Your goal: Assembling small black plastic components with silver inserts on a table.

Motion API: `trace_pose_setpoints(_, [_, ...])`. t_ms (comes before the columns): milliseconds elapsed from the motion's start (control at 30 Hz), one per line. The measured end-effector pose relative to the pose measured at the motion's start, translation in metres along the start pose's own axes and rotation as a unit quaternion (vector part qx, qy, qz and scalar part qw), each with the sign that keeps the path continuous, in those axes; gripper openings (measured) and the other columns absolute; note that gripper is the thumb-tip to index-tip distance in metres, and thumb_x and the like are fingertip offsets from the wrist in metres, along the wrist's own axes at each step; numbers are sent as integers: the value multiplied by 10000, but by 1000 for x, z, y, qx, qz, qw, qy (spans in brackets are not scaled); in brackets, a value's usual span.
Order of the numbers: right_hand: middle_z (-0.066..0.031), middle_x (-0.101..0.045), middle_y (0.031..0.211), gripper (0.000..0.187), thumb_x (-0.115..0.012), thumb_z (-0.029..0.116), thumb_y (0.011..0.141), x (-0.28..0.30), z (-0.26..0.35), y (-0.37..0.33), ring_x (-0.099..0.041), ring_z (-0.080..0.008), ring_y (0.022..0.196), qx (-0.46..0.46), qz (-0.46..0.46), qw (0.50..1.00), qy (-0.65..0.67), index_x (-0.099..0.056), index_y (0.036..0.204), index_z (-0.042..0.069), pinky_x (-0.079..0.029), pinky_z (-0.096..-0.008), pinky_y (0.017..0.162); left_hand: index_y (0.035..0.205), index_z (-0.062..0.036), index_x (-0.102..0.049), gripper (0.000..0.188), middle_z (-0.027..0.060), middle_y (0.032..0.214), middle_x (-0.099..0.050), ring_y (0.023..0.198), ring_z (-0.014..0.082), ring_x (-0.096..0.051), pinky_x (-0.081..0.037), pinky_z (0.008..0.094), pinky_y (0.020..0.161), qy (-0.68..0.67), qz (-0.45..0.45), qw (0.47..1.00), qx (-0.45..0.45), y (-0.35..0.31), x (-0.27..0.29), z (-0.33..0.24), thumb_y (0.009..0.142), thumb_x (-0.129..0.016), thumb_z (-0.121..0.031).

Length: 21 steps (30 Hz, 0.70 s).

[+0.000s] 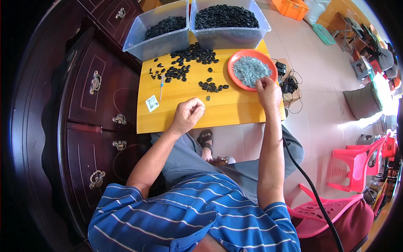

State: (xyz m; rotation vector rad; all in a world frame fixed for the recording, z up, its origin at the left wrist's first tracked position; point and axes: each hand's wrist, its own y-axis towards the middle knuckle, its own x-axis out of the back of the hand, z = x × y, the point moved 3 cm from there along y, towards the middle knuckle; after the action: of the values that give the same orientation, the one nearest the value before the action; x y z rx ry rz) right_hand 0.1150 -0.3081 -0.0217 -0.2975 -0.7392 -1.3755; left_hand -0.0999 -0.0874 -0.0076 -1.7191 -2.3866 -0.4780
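My left hand (187,115) is closed above the front edge of the yellow table (226,111), thumb against curled fingers. Whatever may be inside it is hidden. At the right, my right hand (269,95) reaches over the rim of an orange-red plate (231,72), its fingertips pinched together at a heap of thin silvery metal pins (248,69). What the fingertips grip is too small to tell. Between the hands lies a small group of black oval parts (212,87), with one single dark piece (208,98) nearer to me.
Larger spreads of black parts (195,54) lie farther back. Two clear bins (157,47) (228,40) of black parts stand behind them. A blue-handled screwdriver (162,84) and a white label (152,103) lie left. A dark cabinet (94,109) flanks the table; a black cable (310,180) hangs right.
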Motion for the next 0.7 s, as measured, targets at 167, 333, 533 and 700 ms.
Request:
trace_pose_setpoints(167, [-147, -716, 797, 234, -688, 297, 884, -5, -2, -1, -710, -318, 778, 19, -12, 998, -51, -725, 922, 69, -543, -426, 711, 823, -29, -606, 99, -76, 699, -561, 604, -16, -458, -387, 182, 544, -12, 15, 1000, -18, 0, 3, 3, 917, -629, -50])
trace_pose_setpoints(333, [-135, -705, 775, 208, -688, 241, 921, -7, -4, -16, -691, -224, 711, -5, -71, 983, 167, -710, 952, 37, -531, -354, 684, 818, -26, -619, 104, -78, 699, -561, 606, -11, -470, -398, 190, 544, -19, 19, 1000, -9, -2, 3, 3, 916, -635, -59])
trace_pose_setpoints(533, [-12, -589, 707, 181, -661, 177, 954, -46, 48, -89, -531, -72, 679, 28, 177, 931, 318, -667, 957, -4, -468, -263, 633, 830, -7, -620, 102, -47, 704, -591, 630, 9, -509, -423, 216, 551, 36, 45, 998, 17, -4, -3, -9, 907, -644, -68])
trace_pose_setpoints(700, [12, -586, 700, 182, -645, 186, 966, -64, 68, -119, -520, -57, 629, -48, 321, 866, 380, -669, 913, 13, -438, -241, 568, 837, -26, -627, 51, 55, 674, -610, 567, 135, -568, -448, 294, 527, 175, 28, 979, -97, -3, -2, -26, 847, -677, -36])
